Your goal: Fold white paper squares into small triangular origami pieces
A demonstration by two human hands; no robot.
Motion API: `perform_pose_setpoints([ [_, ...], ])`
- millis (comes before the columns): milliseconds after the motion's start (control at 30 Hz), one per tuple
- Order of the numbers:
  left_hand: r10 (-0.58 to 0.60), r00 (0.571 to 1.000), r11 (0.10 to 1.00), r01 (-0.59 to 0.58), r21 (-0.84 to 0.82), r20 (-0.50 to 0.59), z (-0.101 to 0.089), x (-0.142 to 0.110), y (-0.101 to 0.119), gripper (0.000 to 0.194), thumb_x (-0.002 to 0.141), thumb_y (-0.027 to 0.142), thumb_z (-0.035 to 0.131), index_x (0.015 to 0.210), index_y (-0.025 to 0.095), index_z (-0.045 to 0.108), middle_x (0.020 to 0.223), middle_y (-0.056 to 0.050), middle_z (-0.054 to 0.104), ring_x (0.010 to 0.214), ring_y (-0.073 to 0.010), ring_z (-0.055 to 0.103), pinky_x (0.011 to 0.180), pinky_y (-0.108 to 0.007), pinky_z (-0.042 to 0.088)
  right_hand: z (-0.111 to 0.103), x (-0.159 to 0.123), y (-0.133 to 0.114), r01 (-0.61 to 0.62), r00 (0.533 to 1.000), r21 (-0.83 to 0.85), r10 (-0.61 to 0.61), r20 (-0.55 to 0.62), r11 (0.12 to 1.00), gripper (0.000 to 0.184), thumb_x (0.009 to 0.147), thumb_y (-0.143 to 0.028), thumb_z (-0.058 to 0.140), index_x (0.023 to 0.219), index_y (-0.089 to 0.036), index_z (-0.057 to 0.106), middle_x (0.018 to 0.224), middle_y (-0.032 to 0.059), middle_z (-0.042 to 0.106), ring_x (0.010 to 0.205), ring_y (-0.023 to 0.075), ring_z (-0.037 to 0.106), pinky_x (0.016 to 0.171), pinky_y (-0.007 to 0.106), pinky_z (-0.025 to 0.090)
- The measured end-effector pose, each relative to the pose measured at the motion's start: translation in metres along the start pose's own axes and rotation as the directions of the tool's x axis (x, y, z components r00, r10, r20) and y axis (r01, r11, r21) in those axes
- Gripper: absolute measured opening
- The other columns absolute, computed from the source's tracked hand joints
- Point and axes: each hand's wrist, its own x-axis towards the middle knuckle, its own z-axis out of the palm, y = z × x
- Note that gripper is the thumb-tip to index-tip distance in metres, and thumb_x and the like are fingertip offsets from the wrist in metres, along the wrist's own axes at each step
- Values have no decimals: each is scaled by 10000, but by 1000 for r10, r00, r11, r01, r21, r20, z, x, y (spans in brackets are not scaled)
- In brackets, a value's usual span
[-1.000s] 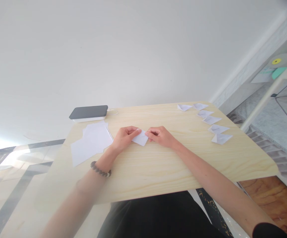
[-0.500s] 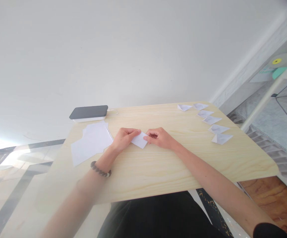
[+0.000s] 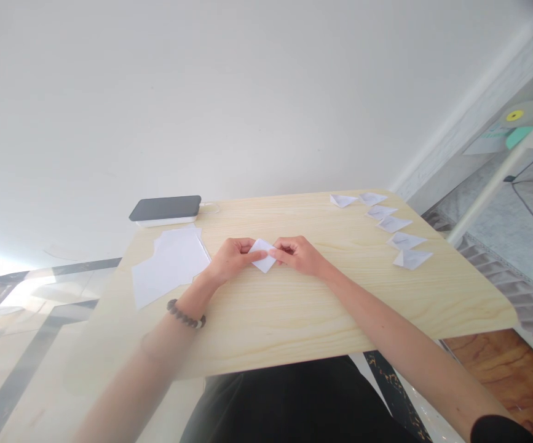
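Observation:
A small folded white paper (image 3: 264,264) is held between my two hands, just above or on the middle of the wooden table (image 3: 284,320). My left hand (image 3: 235,257) pinches it from the left, the thumb lying across its face. From the right, my right hand (image 3: 296,253) grips the edge between thumb and curled fingers. The paper looks diamond-shaped from here, with one corner pointing toward me. The fingers behind it are partly hidden.
Loose white paper sheets (image 3: 174,261) lie left of my left hand. Behind them a dark phone (image 3: 165,208) rests on a white block with a cable. Several folded paper pieces (image 3: 412,258) line the table's right side. A pale wall (image 3: 257,111) stands beyond.
My left thumb has slid from the paper's upper edge to the middle of its face. The paper has turned slightly and shows more of its diamond shape. Both hands keep their grip.

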Motion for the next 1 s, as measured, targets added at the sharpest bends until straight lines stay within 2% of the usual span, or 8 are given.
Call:
perform_pose_setpoints([
  [133, 43, 999, 999, -44, 8, 18, -2, -1, 0, 315, 659, 381, 653, 847, 128, 655, 830, -75, 675, 763, -204, 613, 685, -307, 466, -1, 0, -3, -1, 999, 45, 0, 42, 999, 266, 787, -384, 481, 682, -153, 559, 581, -8, 545, 513, 78, 456, 494, 201, 352],
  [267, 29, 1000, 1000, -29, -8, 3, -2, 0, -1, 309, 641, 379, 671, 824, 130, 664, 815, -68, 678, 758, -199, 612, 701, -305, 466, -2, 1, -1, -32, 998, 142, 24, 59, 989, 264, 776, -398, 493, 685, -157, 549, 570, -14, 516, 551, 93, 497, 531, 211, 401],
  [433, 3, 998, 995, 3, -99, 57, -1, 2, 0, 314, 685, 378, 636, 898, 150, 664, 883, -66, 674, 840, -205, 606, 773, -327, 470, -2, 2, 2, -40, 999, 149, 43, -16, 988, 260, 778, -382, 484, 646, -162, 529, 549, -21, 491, 530, 90, 472, 515, 211, 383],
  [567, -19, 996, 993, 29, -119, 85, -3, 2, 0, 318, 697, 359, 633, 930, 145, 659, 901, -76, 669, 856, -210, 605, 770, -334, 483, -3, 2, 3, -29, 996, 130, 39, -78, 991, 263, 779, -366, 477, 615, -162, 504, 542, -24, 471, 522, 88, 452, 512, 213, 362],
  [800, -26, 998, 997, 30, -71, 58, -3, 0, 2, 364, 696, 400, 624, 952, 144, 656, 883, -78, 674, 823, -213, 615, 725, -320, 496, -2, 3, 3, -19, 996, 113, 29, -86, 993, 275, 781, -372, 473, 604, -163, 491, 553, -24, 461, 522, 87, 441, 513, 216, 350],
  [1000, -6, 997, 996, 13, -86, 71, -3, 1, 1, 368, 721, 406, 597, 974, 143, 649, 933, -81, 664, 854, -206, 603, 775, -329, 488, -3, 4, 3, -21, 989, 119, 39, -145, 993, 282, 772, -382, 478, 595, -163, 486, 533, -31, 449, 509, 84, 443, 507, 213, 343],
])
